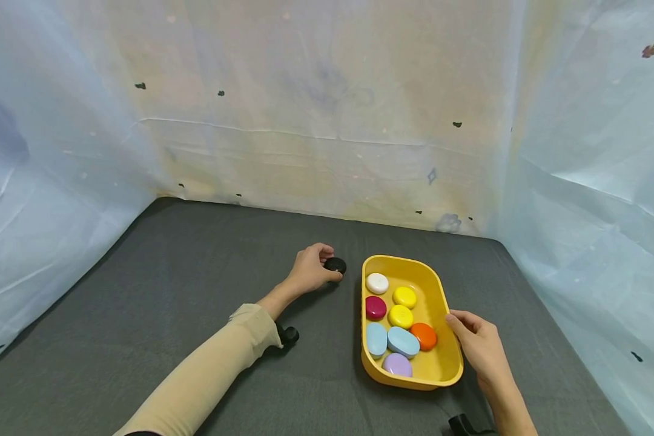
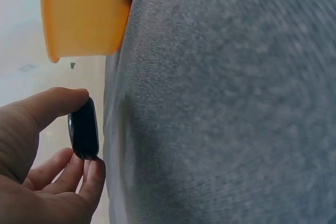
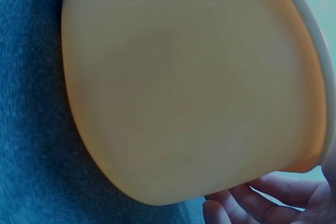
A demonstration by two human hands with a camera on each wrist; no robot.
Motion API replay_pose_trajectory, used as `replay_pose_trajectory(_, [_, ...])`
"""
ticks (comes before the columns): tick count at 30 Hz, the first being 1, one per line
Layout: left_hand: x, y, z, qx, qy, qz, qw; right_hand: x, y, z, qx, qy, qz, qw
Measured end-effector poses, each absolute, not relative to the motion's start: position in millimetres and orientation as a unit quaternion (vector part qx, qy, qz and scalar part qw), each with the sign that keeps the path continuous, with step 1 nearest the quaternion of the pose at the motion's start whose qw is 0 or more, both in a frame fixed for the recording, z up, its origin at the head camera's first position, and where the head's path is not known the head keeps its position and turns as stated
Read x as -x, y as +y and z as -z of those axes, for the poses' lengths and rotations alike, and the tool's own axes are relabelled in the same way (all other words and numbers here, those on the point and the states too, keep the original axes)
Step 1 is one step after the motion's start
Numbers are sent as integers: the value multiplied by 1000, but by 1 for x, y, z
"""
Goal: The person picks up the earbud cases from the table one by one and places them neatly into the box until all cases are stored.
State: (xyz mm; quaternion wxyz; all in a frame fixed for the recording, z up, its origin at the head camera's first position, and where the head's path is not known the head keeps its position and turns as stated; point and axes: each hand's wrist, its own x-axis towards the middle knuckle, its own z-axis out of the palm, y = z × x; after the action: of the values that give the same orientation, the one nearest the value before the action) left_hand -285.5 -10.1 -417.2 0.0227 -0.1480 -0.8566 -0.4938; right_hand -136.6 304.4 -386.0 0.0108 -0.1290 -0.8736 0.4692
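My left hand (image 1: 312, 270) pinches a glossy black rounded disc (image 1: 335, 264) by its edges, left of the yellow plastic tray (image 1: 441, 363). In the left wrist view the thumb and fingertips grip opposite edges of the black disc (image 2: 84, 129), close to the grey cloth. My right hand (image 1: 476, 344) holds the tray's right rim, thumb over the edge and fingers against the outer wall. Inside lie smooth rounded pieces: a white one (image 1: 377, 283), a dark red one (image 1: 375, 307), an orange one (image 1: 424, 336), a lilac one (image 1: 397, 364), two yellow and two light blue.
Dark grey cloth (image 1: 196, 272) covers the table. Pale translucent sheeting (image 1: 305, 121) hangs along the back and both sides. A black wrist device (image 1: 289, 336) shows under the left sleeve, and another black one (image 1: 465, 426) beside the right wrist.
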Motion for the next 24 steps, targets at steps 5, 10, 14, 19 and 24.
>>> replay_pose_trajectory(5, [284, -9, 415, 147, -854, 499, 27, 136, 304, 386, 131, -874, -468, 10])
replay_pose_trajectory(10, [283, -8, 412, 151, -850, 504, 38, 136, 304, 386, 128, -875, -467, 7])
replay_pose_trajectory(14, [280, -7, 405, 157, -842, 514, 51, 136, 304, 385, 128, -876, -465, 9])
replay_pose_trajectory(19, [278, -4, 398, 157, -839, 519, 55, 136, 303, 385, 130, -878, -461, 10])
replay_pose_trajectory(24, [275, -2, 390, 164, -835, 522, 55, 137, 303, 385, 126, -879, -460, 10])
